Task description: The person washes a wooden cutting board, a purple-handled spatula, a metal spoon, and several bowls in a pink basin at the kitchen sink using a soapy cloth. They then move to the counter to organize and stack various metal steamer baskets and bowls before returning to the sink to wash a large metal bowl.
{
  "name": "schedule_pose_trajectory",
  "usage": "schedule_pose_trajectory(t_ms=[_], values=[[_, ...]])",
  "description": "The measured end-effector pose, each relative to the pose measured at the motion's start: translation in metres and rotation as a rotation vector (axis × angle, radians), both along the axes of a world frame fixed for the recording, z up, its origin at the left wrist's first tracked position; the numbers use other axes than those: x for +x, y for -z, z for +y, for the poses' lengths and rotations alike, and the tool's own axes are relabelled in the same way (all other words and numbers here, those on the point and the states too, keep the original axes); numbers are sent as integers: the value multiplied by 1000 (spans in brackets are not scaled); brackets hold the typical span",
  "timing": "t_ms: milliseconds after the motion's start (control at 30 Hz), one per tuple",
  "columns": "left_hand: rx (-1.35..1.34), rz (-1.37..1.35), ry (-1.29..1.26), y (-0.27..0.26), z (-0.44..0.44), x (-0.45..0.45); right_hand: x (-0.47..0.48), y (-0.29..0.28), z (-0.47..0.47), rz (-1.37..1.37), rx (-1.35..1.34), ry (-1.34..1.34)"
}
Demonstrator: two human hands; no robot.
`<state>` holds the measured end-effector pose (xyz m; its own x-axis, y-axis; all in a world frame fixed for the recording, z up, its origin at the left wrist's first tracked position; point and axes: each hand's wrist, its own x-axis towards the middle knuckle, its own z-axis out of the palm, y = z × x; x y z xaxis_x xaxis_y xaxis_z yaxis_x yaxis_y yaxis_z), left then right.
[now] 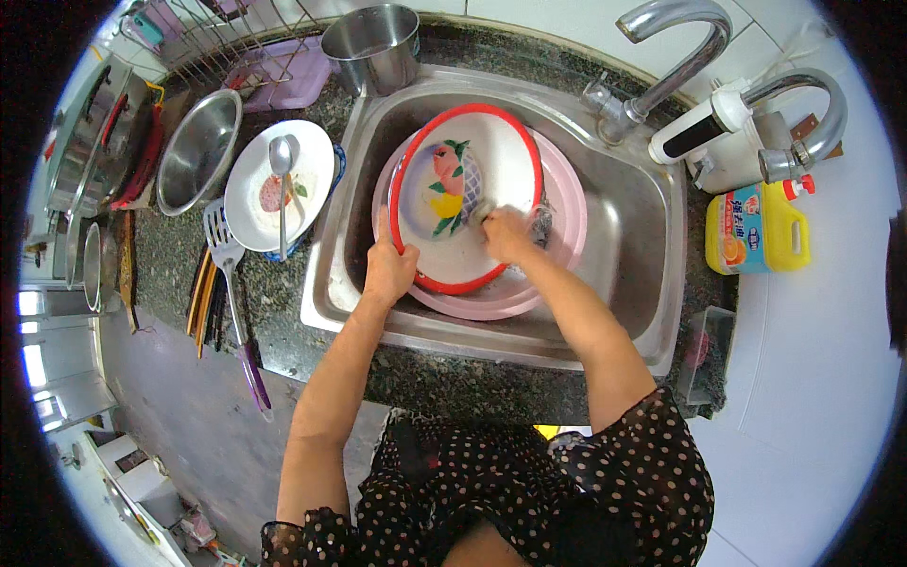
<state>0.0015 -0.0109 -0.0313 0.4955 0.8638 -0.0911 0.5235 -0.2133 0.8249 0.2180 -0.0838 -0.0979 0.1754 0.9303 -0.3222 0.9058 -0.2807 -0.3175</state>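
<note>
A white enamel dish point(453, 266) with a red rim and a painted fruit-and-basket pattern is tilted over a pink plastic basin point(569, 205) inside the stainless steel sink point(631, 241). My left hand point(392, 266) grips the dish's rim at its lower left, thumb over the edge. Against the dish's inner face, right of the pattern, my right hand point(506, 235) presses a small greyish scrubber point(483, 211), mostly hidden by the fingers. Something dark and mesh-like point(541, 225) shows beside the right wrist, between dish and basin; what it is I cannot tell.
Left of the sink lie a plate point(244, 205) with a spoon point(281, 159), a slotted turner point(225, 248), chopsticks point(202, 301) and a steel bowl point(198, 152). Behind stands a steel pot point(372, 53). Faucets point(680, 78) and a yellow detergent jug point(779, 234) are at right.
</note>
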Motion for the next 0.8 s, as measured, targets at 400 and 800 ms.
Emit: schedule_pose_trajectory(t_ms=[400,800], values=[[-2,-18,22,-10,-1,-1,8,-8,-5,-244,239,-42],[-8,6,22,-2,6,-2,-60,-3,24,765,238,-53]])
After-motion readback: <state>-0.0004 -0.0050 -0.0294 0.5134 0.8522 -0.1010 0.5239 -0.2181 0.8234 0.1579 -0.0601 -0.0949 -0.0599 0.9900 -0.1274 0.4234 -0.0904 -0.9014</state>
